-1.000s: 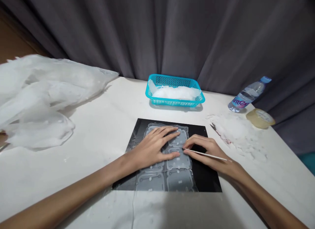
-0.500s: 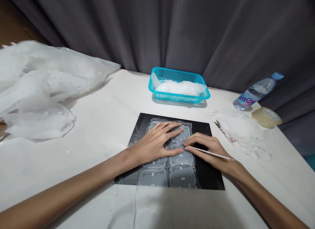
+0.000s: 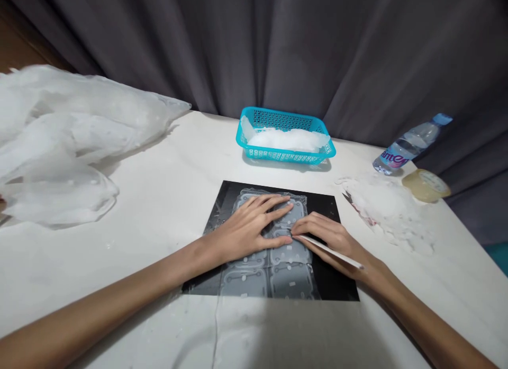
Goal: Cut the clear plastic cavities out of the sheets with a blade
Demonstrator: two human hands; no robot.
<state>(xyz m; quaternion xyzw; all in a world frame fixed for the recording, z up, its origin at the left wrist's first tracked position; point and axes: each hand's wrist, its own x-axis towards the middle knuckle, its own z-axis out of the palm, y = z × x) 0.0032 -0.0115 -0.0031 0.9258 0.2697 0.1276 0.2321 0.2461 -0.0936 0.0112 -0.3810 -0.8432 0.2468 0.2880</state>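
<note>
Lying across the black board at the middle of the worktop, the clear sheet of grey panels shows its six o'clock row uncovered by either hand. Farther up, the right hand, at the sheet's three o'clock, pinches a thin white stick, its far end lost among the fingertips by the seam between two right-hand panels. The left hand reaches in from eight o'clock, fingers spread flat over the sheet, grasping nothing. All visible panels lie together, so the work seems unfinished, with that seam in hand; whether any seam is cut through cannot be told. Scissors and white scraps sit at two o'clock, a bottle beyond them, and a blue basket holding white material at twelve.
</note>
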